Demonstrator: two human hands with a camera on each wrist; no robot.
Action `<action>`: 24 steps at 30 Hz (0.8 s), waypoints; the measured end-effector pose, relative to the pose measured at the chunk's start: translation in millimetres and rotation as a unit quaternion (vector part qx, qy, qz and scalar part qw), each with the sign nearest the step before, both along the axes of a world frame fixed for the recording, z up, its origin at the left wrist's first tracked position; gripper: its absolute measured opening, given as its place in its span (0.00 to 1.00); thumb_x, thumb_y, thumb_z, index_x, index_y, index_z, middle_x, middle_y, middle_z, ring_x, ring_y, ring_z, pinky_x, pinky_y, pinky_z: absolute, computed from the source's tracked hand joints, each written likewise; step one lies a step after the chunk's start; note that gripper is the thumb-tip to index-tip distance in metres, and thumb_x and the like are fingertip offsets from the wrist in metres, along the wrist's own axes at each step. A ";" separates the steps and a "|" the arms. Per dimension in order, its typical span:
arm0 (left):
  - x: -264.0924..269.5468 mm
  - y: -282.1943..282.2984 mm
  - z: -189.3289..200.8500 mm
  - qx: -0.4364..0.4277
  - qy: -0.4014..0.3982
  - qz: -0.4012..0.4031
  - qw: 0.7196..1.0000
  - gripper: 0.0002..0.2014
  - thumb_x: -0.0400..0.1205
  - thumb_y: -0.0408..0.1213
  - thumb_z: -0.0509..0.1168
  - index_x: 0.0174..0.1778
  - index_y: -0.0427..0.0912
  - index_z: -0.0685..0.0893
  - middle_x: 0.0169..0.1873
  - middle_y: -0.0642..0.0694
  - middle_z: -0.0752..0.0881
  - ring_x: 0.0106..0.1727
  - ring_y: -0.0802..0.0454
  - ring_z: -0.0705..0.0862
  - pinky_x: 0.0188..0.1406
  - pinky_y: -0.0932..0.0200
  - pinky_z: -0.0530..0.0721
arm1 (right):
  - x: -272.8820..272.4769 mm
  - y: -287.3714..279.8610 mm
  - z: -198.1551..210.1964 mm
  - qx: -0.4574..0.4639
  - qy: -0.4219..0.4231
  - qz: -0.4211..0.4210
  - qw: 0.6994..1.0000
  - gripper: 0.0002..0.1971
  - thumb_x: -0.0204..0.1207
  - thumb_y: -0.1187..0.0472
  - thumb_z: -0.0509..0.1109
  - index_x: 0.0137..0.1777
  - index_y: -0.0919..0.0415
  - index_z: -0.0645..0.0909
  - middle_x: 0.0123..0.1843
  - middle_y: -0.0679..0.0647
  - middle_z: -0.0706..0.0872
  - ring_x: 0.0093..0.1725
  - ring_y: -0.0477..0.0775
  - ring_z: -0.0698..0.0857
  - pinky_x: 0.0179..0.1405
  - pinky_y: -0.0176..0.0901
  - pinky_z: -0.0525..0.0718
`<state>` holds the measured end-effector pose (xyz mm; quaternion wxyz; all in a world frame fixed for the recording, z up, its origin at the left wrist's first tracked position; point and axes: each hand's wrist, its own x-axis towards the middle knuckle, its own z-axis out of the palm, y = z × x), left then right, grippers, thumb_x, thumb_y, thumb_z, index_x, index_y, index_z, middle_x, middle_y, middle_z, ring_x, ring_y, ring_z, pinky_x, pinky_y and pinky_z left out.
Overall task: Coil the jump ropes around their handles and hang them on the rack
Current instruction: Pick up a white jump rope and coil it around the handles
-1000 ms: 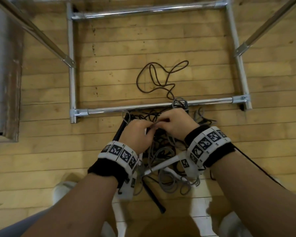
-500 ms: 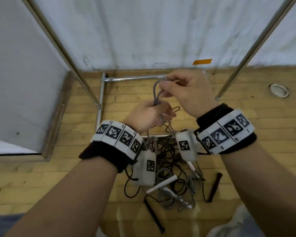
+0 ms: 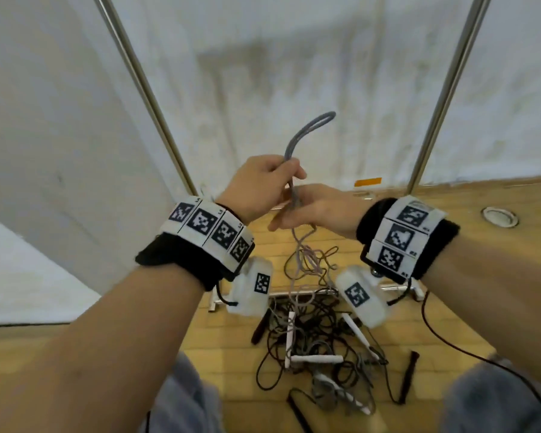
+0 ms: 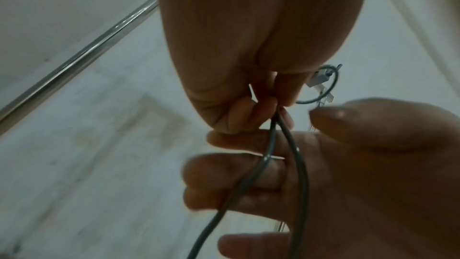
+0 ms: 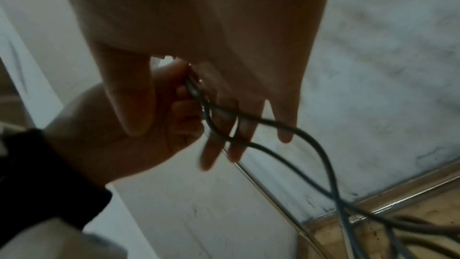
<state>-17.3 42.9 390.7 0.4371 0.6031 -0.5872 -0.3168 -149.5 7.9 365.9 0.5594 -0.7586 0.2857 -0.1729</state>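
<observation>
My left hand (image 3: 263,182) grips a doubled grey jump rope (image 3: 306,126) at chest height; its bent loop sticks up above the fist. In the left wrist view the fingertips (image 4: 261,109) pinch the two strands (image 4: 271,145). My right hand (image 3: 313,210) lies just beneath with straight fingers, and the strands run across them (image 5: 248,129) without being gripped. The strands hang down to a tangled pile of ropes (image 3: 319,339) on the floor, with white handles (image 3: 316,359) and black handles (image 3: 409,370). The rack's two metal uprights (image 3: 144,89) (image 3: 444,89) rise on either side of my hands.
The rack's low base bar (image 3: 294,290) lies on the wooden floor just behind the pile. White walls stand behind and to the left. A round floor fitting (image 3: 498,216) and orange tape (image 3: 367,182) lie at the right. My knees frame the pile.
Both hands rose from the pile with the grey rope. Half a second ago the right hand pinched the loop; now the left hand holds it higher and the right has let go.
</observation>
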 end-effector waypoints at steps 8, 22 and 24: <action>11.0 -4.3 4.7 -0.036 0.068 0.067 0.995 0.15 0.88 0.42 0.55 0.39 0.46 0.82 0.30 0.53 0.83 0.30 0.57 0.84 0.25 0.64 0.78 | -8.4 -2.7 -34.8 -0.143 0.215 0.009 0.966 0.17 0.81 0.45 0.62 0.36 0.54 0.80 0.33 0.45 0.84 0.35 0.47 0.81 0.39 0.43 0.76; 6.7 -55.6 -75.9 0.201 0.191 0.033 0.960 0.13 0.80 0.35 0.56 0.55 0.41 0.84 0.43 0.47 0.90 0.53 0.47 0.87 0.54 0.51 0.80 | -19.2 -49.6 -60.2 0.173 -0.061 -0.204 0.962 0.17 0.85 0.57 0.56 0.35 0.61 0.72 0.30 0.58 0.76 0.27 0.55 0.68 0.30 0.49 0.65; -5.4 -53.9 -81.6 0.214 0.106 -0.075 0.968 0.11 0.69 0.34 0.63 0.46 0.43 0.84 0.37 0.55 0.88 0.49 0.53 0.86 0.52 0.55 0.78 | -16.2 -51.9 -50.8 0.241 -0.132 -0.200 0.940 0.13 0.83 0.61 0.54 0.35 0.59 0.69 0.33 0.59 0.75 0.28 0.56 0.68 0.31 0.48 0.66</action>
